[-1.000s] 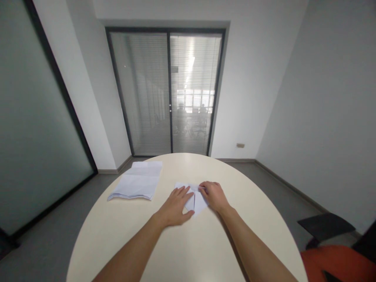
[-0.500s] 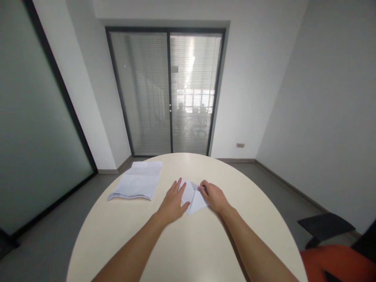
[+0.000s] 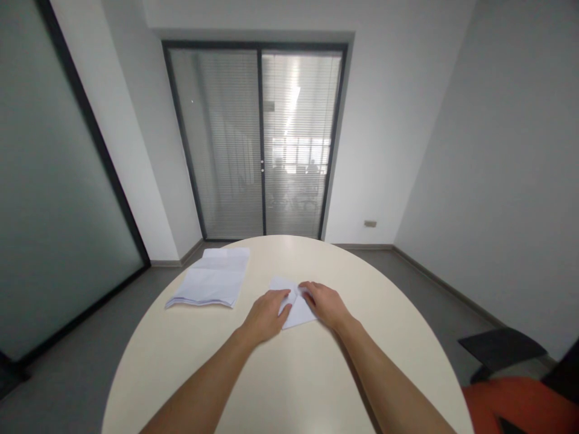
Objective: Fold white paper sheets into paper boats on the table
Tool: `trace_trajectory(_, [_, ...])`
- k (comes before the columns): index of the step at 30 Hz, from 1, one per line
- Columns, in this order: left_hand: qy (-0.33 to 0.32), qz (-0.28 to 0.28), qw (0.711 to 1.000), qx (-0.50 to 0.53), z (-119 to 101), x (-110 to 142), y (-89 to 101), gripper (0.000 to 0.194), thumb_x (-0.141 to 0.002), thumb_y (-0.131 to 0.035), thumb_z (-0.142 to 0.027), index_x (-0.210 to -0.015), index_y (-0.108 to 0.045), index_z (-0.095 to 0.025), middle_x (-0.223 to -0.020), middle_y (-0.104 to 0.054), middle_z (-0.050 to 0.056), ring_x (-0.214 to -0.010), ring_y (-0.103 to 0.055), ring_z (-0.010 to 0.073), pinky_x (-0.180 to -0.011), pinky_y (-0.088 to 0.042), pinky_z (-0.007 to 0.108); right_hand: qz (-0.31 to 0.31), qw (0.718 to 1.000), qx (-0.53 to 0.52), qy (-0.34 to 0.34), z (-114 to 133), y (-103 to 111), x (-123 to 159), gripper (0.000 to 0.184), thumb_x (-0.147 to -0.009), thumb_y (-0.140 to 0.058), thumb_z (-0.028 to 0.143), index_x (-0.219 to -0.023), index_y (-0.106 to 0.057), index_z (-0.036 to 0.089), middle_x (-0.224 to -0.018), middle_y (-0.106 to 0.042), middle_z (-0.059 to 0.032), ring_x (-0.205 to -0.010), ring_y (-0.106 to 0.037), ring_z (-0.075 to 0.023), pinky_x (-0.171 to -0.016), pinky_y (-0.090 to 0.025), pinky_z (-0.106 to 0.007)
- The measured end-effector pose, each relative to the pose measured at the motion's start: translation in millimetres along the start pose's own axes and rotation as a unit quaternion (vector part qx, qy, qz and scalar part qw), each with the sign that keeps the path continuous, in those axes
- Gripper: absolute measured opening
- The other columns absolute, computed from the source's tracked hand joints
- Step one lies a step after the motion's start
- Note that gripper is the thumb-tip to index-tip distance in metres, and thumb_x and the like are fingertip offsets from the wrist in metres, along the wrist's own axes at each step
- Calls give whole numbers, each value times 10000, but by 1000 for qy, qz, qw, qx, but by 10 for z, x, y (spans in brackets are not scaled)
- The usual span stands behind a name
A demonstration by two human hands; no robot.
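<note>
A small folded sheet of white paper point(image 3: 300, 316) lies on the table between my hands, with a fold line down its middle. My left hand point(image 3: 268, 314) rests on the paper's left side, its thumb and fingertips apart and pointing right. On the other side, my right hand point(image 3: 329, 306) has its fingers curled onto the paper's upper right part, gripping it near the fold. The fingers cover portions of the paper's left and right edges.
Farther left on the round cream table point(image 3: 289, 386) lies a stack of creased white paper point(image 3: 212, 277). An orange and black chair point(image 3: 515, 401) stands at the lower right. Beyond the table are glass doors with blinds point(image 3: 226, 150).
My left hand has drawn its spread fingers in and turned them rightward. My right hand has shifted slightly left over the paper, which has turned a little.
</note>
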State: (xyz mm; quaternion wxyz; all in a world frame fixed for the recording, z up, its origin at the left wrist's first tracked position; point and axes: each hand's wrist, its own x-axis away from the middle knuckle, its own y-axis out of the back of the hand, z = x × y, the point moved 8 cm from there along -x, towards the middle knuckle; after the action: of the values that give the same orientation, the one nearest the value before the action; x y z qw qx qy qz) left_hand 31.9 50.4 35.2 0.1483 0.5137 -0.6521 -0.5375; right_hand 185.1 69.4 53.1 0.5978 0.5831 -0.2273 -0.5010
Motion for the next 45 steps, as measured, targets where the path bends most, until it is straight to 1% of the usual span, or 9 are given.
trace_trajectory(7, [-66,50,995,-46,-115,7,-79,362,-954,-517,-339,-1282,-638,-248,-1438,-551,63,-1318,-479,261,-1150,-346,449,-10,999,-21,-29,-81,-32,-36,353,-959,-465,264,-1276,-618,234,-1212,-704,-80,-1086,-660,-222,-901,-474,-305])
trace_trajectory(13, [-69,47,994,-72,-180,7,-18,332,-967,-489,-314,-1237,-673,-252,-1330,-618,69,-1232,-528,260,-1057,-436,431,-17,989,-110,-95,-211,-14,-54,342,-880,-573,256,-1209,-667,257,-1066,-749,-38,-987,-685,-211,-844,-493,-295])
trace_trajectory(17, [-72,43,995,-60,-200,13,3,317,-966,-483,-310,-1214,-670,-252,-1265,-637,62,-1186,-541,247,-1029,-454,401,2,992,-104,-65,-131,-8,-25,380,-805,-625,199,-1175,-690,256,-1154,-731,-40,-1067,-662,-236,-897,-479,-311])
trace_trajectory(23, [-68,26,996,-49,-223,-1,69,204,-909,-553,-268,-1089,-643,-236,-1142,-642,52,-1096,-572,235,-968,-489,380,55,993,-104,16,84,-70,34,431,-800,-529,106,-1158,-707,267,-1147,-741,-27,-1052,-676,-214,-925,-472,-295])
trace_trajectory(27, [-73,-41,995,-55,-232,-11,161,392,-827,-633,-235,-1211,-560,-222,-1393,-512,93,-1320,-443,263,-1119,-383,434,75,989,-109,58,154,-104,47,441,-793,-518,102,-1159,-718,247,-1178,-731,-48,-1089,-662,-224,-972,-461,-312])
trace_trajectory(31, [-85,-11,994,-72,-193,-4,37,526,-878,-585,-242,-1388,-462,-217,-1482,-483,94,-1397,-393,248,-1198,-254,482,94,982,-130,99,193,-105,62,433,-810,-507,113,-1168,-715,239,-1196,-722,-61,-1095,-657,-226,-980,-462,-320])
trace_trajectory(39, [-23,14,992,-121,-62,13,-26,369,-975,-467,-339,-1284,-621,-210,-1369,-607,105,-1279,-536,266,-1107,-389,449,86,984,-115,103,209,-74,95,380,-925,-503,283,-1266,-652,205,-1344,-630,-113,-1249,-565,-257,-1073,-403,-383])
trace_trajectory(42, [-7,18,991,-129,-40,17,-19,406,-981,-450,-376,-1312,-613,-207,-1399,-582,117,-1299,-520,280,-1105,-395,446,124,984,-94,89,177,-156,122,509,-952,-483,434,-1403,-544,206,-1488,-492,-129,-1383,-429,-318,-1149,-298,-503])
trace_trajectory(45, [-2,26,991,-132,-29,28,-19,478,-959,-476,-474,-1360,-583,-237,-1433,-551,121,-1324,-495,313,-1122,-362,492,162,984,-70,23,43,-258,150,655,-949,-438,567,-1512,-394,236,-1596,-312,-116,-1470,-248,-385,-1157,-169,-642])
